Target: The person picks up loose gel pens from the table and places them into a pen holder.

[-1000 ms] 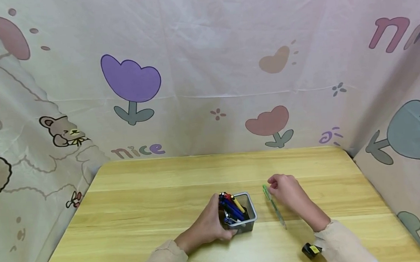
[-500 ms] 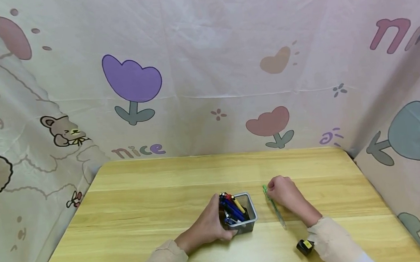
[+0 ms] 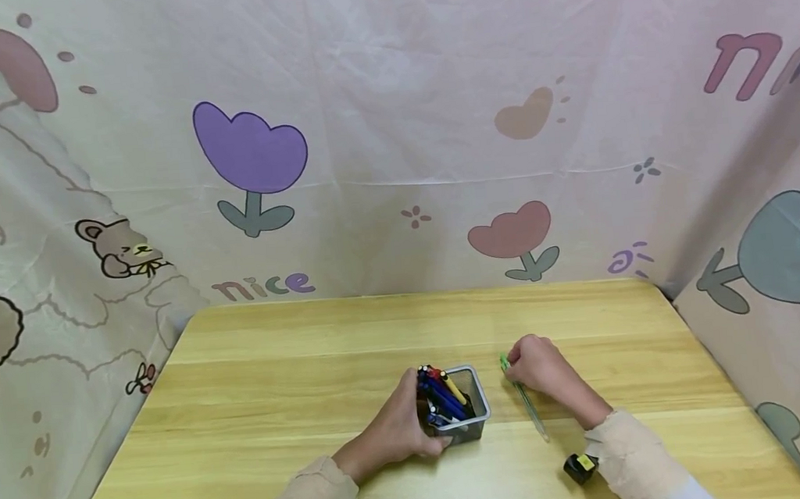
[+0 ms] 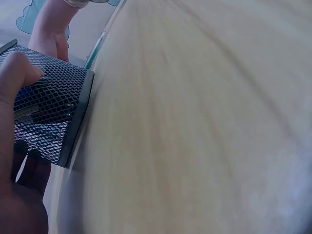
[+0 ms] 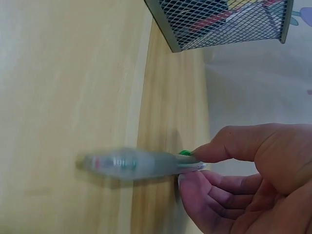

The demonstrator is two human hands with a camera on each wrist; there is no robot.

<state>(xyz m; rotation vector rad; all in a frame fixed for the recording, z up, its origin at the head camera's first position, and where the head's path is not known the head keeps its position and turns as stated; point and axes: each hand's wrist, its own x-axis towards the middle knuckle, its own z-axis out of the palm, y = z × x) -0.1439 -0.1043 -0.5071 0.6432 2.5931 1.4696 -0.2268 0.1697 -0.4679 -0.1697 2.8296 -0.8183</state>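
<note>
A square mesh pen holder (image 3: 467,431) stands on the table, with several pens (image 3: 445,395) in blue, red and yellow leaning inside it. My left hand (image 3: 396,426) grips its left side; the thumb shows against the mesh (image 4: 53,97) in the left wrist view. To the right of the holder, my right hand (image 3: 539,364) pinches a clear green pen (image 3: 531,410) by its green end between thumb and index finger. The right wrist view shows the pen (image 5: 131,163) low over the wood, its tip end blurred; whether the tip touches the table I cannot tell.
The wooden table (image 3: 299,398) reaches back to a hanging printed cloth (image 3: 376,126), which also closes off both sides. A small black device (image 3: 581,467) with a yellow label sits at the right wrist.
The right hand has come down and left onto the green end of the pen and now pinches it. The pen's tip has shifted very slightly. Left hand and holder have stayed put.
</note>
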